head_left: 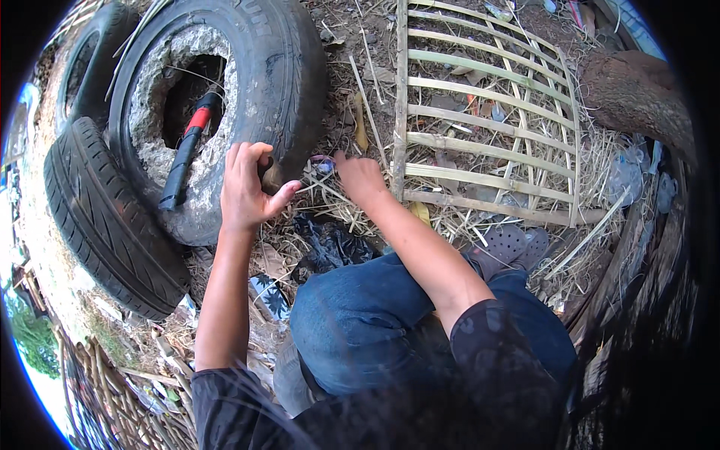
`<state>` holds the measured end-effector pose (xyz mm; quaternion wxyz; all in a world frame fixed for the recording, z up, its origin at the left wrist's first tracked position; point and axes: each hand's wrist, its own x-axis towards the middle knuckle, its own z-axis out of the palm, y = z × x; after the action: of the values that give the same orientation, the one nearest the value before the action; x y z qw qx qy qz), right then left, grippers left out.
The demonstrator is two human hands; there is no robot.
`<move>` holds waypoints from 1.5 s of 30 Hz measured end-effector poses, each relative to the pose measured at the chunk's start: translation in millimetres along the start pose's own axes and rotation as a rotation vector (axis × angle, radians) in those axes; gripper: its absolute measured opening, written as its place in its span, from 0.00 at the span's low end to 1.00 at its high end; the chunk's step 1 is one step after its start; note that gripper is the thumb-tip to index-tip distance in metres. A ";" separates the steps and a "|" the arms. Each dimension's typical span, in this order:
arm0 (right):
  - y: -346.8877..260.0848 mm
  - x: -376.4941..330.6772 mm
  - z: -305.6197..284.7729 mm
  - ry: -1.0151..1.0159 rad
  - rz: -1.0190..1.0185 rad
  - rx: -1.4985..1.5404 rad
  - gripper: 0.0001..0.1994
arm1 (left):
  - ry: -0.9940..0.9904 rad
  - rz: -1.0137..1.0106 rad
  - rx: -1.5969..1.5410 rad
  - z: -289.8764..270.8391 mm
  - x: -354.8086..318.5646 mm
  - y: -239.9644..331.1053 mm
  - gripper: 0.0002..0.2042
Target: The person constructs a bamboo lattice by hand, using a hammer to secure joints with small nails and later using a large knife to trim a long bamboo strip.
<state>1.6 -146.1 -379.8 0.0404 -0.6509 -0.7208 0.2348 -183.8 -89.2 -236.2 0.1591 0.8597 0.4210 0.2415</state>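
Observation:
I am crouching over straw-littered ground. My left hand (246,187) is curled around a small brownish object (271,177) right at the edge of a big old tyre (289,67) filled with rough concrete. My right hand (360,177) reaches down onto the straw beside it, fingertips at a small bluish-purple thing (323,163); its fingers are partly hidden. A tool with a red and black handle (185,150) sticks out of the hole in the tyre's concrete.
A second tyre (105,217) leans at the left, and a third (86,64) lies behind it. A bamboo lattice (480,112) lies right of my hands, a log (637,97) beyond it. A black plastic bag (330,244) and grey sandals (510,244) are near my knees.

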 end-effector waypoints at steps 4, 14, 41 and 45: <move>5.1 -1.9 -29.7 0.033 0.266 0.474 0.16 | 0.002 -0.002 0.035 0.3 -0.8 1.4 0.30; 30.2 1.8 -41.2 0.223 0.107 0.575 0.10 | 0.015 0.014 0.066 -0.5 -1.1 3.4 0.30; 103.4 -156.0 -77.9 0.679 0.528 1.037 0.07 | 0.038 0.043 0.063 6.0 -1.9 11.9 0.27; 172.3 -209.9 -63.0 0.845 0.675 0.999 0.07 | 0.065 -0.036 -0.044 5.7 0.7 8.5 0.20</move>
<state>214.3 -321.7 -339.4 0.5320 -0.7763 -0.2112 0.2640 -174.8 -94.1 -236.8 0.1684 0.8399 0.4360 0.2758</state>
